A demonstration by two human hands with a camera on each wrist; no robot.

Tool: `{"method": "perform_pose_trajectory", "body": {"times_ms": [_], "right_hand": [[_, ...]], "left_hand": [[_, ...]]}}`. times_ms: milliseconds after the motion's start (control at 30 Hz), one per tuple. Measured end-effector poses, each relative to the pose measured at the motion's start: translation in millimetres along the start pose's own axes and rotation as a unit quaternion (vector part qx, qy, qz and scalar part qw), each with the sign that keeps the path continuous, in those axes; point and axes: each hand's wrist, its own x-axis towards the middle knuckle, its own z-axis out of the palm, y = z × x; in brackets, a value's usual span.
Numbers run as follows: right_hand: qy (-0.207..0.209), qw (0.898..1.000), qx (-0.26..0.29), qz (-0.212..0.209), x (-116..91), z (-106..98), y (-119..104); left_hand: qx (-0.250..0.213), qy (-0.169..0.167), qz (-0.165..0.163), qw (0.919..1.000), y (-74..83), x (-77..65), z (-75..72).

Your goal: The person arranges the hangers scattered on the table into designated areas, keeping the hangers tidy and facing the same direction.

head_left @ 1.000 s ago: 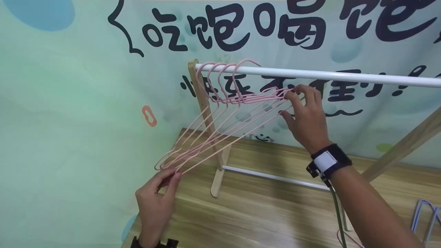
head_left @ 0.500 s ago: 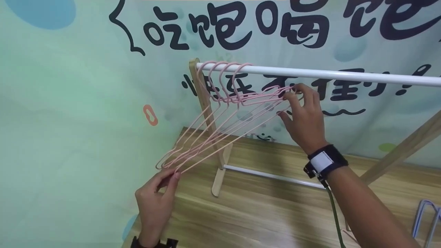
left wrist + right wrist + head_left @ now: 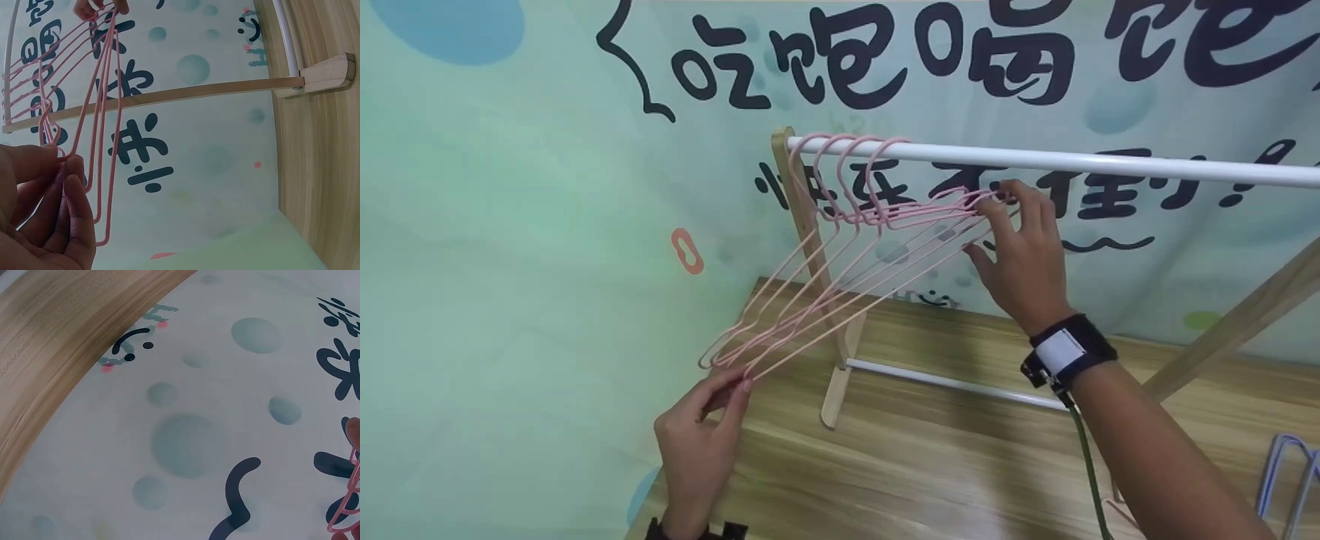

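Note:
Several pink wire clothes hangers (image 3: 810,300) hang by their hooks at the left end of a white rail (image 3: 1035,159), close together. My left hand (image 3: 701,431) pinches the lower left corner of the nearest hanger. In the left wrist view, thumb and fingers (image 3: 73,169) close on that pink wire, and the other hangers' corners hang beside them. At the hangers' right ends, my right hand (image 3: 1027,251) holds the corners between thumb and curled fingers. Which wires it grips is partly hidden. The right wrist view catches only pink wire (image 3: 349,506) and some fingertips at its right edge.
The rail belongs to a wooden-ended rack with a left upright (image 3: 810,247), a lower white bar (image 3: 960,386) and a slanting right leg (image 3: 1237,322). Blue hangers (image 3: 1286,480) lie on the wood-grain surface (image 3: 930,465) at lower right. A printed backdrop (image 3: 547,187) stands behind.
The nearest hanger's hook, whose tip stood raised above the rail a second ago, now sits down over it. My right hand has shifted slightly left; my left hand stays nearly still.

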Motion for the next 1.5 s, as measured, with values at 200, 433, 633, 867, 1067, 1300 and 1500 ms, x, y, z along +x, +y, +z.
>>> {"method": "perform_pose_trajectory", "body": {"times_ms": [200,433,633,867,1067,1300,1500], "right_hand": [[0.0,1.0,0.002,-0.001,0,-1,0],[0.005,1.0,-0.004,-0.003,0,-3,1],[0.007,1.0,-0.015,-0.011,-1,-4,4],[0.004,0.999,-0.03,-0.022,-6,-6,8],[-0.002,0.999,-0.036,-0.027,-19,-15,15],[-0.018,0.999,-0.039,-0.012,-55,-31,20],[-0.053,0.999,0.012,0.0,-120,-41,18]], "left_hand": [[-0.002,-0.008,-0.019,0.9998,-0.1,-1.4,-0.7],[-0.001,0.008,0.016,0.9998,-0.5,-2.2,0.3],[0.003,0.01,0.017,0.9998,11.6,-0.1,-2.1],[0.013,0.022,0.002,0.9997,35.9,0.7,-12.5],[0.052,0.055,0.039,0.9963,25.6,-4.7,-11.0],[0.015,0.045,0.101,0.9938,37.2,-20.8,10.3],[-0.053,-0.036,0.132,0.9892,50.6,-37.8,44.0]]}}
